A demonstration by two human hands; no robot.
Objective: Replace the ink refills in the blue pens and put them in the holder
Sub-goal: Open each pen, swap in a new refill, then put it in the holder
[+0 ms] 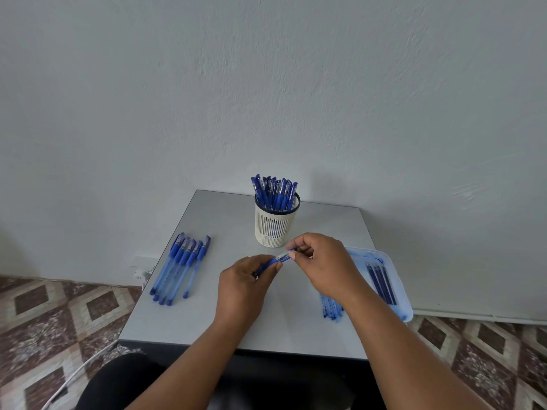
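pen: held between both hands, above table centre, just in front of holder
left hand: curled round blue grip end
right hand: fingertips pinch clear end

Open table beside holder

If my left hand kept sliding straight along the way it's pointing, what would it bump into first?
Most likely your right hand: the left hand points up and right along the pen both hands hold, and the right fingers pinch its far end. The holder sits farther back, probably off that line.
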